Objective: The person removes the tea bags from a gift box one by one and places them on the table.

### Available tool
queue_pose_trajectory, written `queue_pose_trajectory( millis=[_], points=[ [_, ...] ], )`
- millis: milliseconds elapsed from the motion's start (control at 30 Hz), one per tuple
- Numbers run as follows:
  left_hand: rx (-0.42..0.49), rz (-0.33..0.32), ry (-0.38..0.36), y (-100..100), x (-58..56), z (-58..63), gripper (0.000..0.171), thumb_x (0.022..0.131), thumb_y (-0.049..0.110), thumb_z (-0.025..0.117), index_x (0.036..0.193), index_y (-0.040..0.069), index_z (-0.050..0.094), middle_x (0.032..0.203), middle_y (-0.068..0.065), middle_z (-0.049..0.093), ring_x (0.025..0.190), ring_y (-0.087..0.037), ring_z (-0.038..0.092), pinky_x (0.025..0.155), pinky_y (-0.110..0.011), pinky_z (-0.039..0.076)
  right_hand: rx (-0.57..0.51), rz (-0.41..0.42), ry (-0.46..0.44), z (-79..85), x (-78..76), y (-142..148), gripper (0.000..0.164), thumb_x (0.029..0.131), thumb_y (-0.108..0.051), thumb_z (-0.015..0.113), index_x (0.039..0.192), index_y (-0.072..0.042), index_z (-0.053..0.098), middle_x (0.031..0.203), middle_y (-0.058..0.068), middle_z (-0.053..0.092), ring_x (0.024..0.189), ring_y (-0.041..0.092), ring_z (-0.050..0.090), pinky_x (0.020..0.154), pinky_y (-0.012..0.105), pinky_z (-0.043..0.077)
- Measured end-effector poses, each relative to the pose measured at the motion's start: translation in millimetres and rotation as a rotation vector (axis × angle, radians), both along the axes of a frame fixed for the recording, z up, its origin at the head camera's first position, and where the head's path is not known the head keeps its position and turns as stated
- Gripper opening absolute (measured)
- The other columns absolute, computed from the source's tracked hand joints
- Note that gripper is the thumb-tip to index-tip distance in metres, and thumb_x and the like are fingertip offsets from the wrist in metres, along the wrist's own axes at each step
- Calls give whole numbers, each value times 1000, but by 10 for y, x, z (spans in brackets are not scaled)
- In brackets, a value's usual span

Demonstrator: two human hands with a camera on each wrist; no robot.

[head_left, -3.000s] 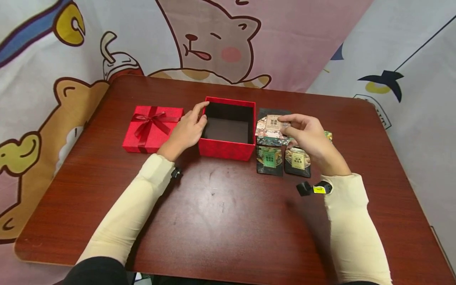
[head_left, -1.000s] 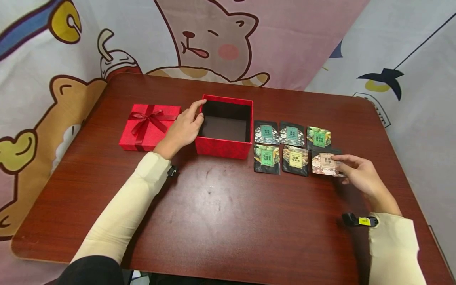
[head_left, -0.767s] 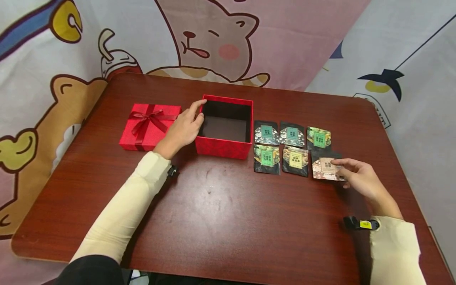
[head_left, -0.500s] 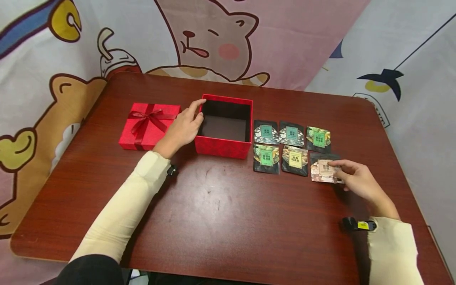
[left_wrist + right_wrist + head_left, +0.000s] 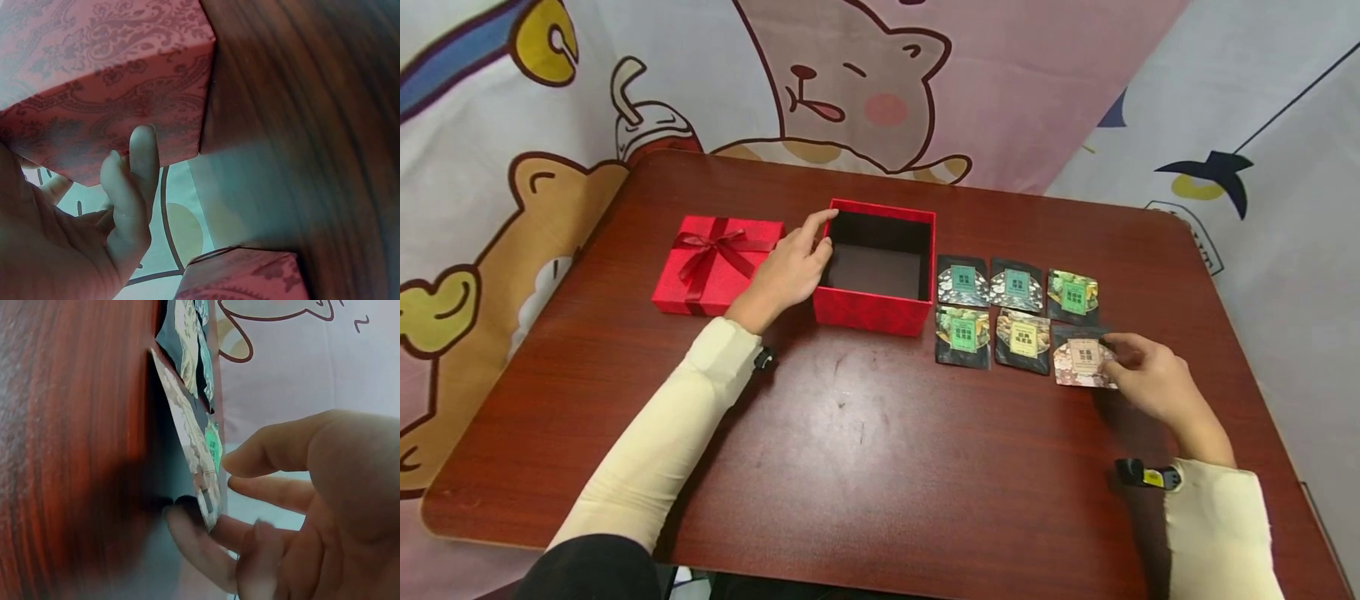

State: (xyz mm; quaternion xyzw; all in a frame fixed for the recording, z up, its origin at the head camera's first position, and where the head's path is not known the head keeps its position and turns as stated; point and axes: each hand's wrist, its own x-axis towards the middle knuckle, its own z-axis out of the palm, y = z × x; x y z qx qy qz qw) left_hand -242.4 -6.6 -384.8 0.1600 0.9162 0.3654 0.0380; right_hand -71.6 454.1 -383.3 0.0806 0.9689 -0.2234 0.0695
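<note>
My left hand (image 5: pixel 790 268) rests against the left side of an open red gift box (image 5: pixel 872 312), its fingers touching the rim and outer wall. In the left wrist view, fingers (image 5: pixel 145 156) lie beside the patterned box wall (image 5: pixel 106 122). At the right, my right hand (image 5: pixel 1157 379) pinches the right edge of a pink-labelled sachet (image 5: pixel 1078 354). The right wrist view shows this sachet (image 5: pixel 187 428) tilted, its near edge raised off the table between the thumb and the fingers below. Several dark sachets with green or yellow labels, such as the yellow-labelled one (image 5: pixel 1022 340), lie beside it.
The red box lid (image 5: pixel 718 267) with a ribbon bow lies left of the box. All stand on a brown wooden table (image 5: pixel 865 467). Behind it hangs a cartoon-printed cloth (image 5: pixel 1015 92). Inside, the box shows a dark bottom.
My right hand has carried the pink-labelled sachet from over the back row to the front right and lowered it, then nudged it slightly toward me. The left hand stays at the box.
</note>
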Motion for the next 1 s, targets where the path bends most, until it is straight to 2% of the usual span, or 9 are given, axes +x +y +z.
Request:
queue_pose_trajectory(
  millis=[100, 167, 367, 467, 633, 767, 867, 1000],
  points=[
    [5, -2, 1, 7, 1, 11, 51, 103, 31, 39, 153, 25, 32, 110, -16, 56, 104, -29, 55, 91, -50, 43, 58, 0, 2, 24, -15, -13, 50, 94, -22, 60, 133, 8, 51, 105, 32, 67, 90, 45, 65, 68, 52, 49],
    [9, -5, 5, 9, 0, 15, 51, 103, 31, 39, 153, 24, 32, 116, -17, 56, 108, -29, 55, 93, -51, 43, 67, -15, -11, 40, -21, -18, 50, 95, -23, 60, 132, 10, 51, 106, 34, 65, 92, 47, 63, 70, 56, 48],
    [11, -5, -4, 8, 12, 24, 51, 103, 32, 39, 153, 24, 32, 132, -18, 54, 119, -30, 53, 100, -52, 41, 74, -52, -37, 68, -43, -45, 53, 95, -24, 60, 133, 11, 49, 116, 39, 59, 101, 51, 59, 74, 58, 47],
    [11, -7, -11, 8, 18, 25, 52, 103, 32, 39, 153, 24, 31, 133, -17, 53, 121, -30, 52, 101, -52, 40, 72, -48, 3, 56, -65, -84, 52, 95, -23, 58, 133, 11, 49, 120, 39, 57, 104, 52, 58, 76, 60, 47],
    [10, -5, -3, 6, 23, 28, 51, 103, 32, 39, 153, 24, 32, 130, -17, 54, 120, -30, 52, 100, -52, 41, 51, -4, 136, -6, -124, -197, 47, 96, -19, 56, 133, 11, 49, 122, 37, 52, 105, 51, 55, 85, 64, 39],
    [7, -6, 1, 8, 30, 38, 51, 103, 31, 40, 153, 24, 33, 129, -17, 55, 118, -30, 53, 99, -52, 41, 32, -9, 222, -38, -167, -321, 46, 97, -17, 55, 134, 10, 49, 125, 37, 47, 106, 50, 51, 88, 65, 35],
    [-15, -3, 12, 7, 30, 45, 51, 102, 30, 41, 152, 24, 34, 129, -18, 56, 119, -31, 54, 98, -52, 42, 18, -11, 248, -43, -220, -406, 47, 98, -18, 55, 134, 10, 49, 131, 38, 43, 115, 52, 46, 93, 67, 32],
    [-95, 11, 33, 5, 34, 65, 52, 101, 33, 41, 152, 26, 34, 135, -16, 53, 121, -32, 54, 94, -55, 45, -4, -11, 238, -18, -301, -525, 50, 99, -21, 52, 138, 10, 45, 140, 38, 37, 129, 55, 35, 101, 69, 26]
  ],
)
